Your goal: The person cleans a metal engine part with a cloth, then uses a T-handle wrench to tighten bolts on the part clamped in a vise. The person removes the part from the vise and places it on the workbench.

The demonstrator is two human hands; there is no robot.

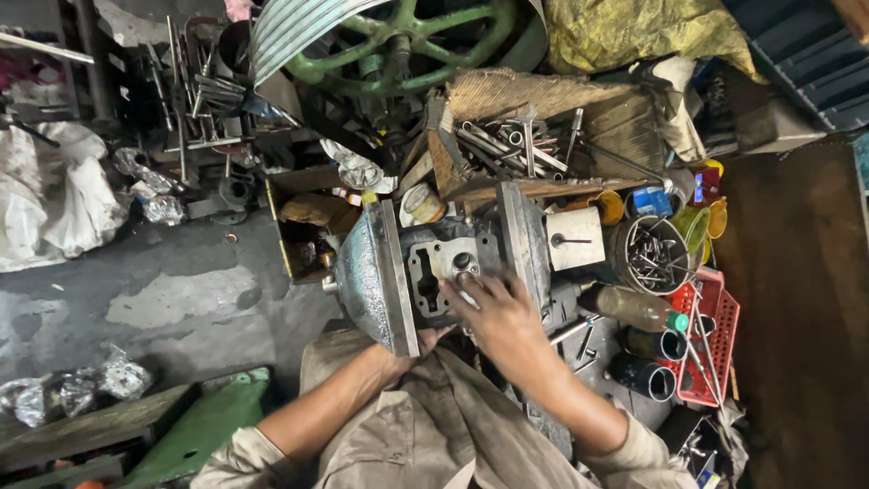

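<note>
Both hands on grey cast-metal engine housing point(444, 267): right hand point(493, 312) flat on top, left hand point(412, 353) gripping near edge

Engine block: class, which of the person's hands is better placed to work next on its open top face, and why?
Probably the right hand: it lies on the engine block, fingertips at the ports. The left hand is tucked under the block's near edge, beside the flange plate, seemingly steadying it.

Rolled khaki sleeves, bare grimy hands point(493, 317)
</note>
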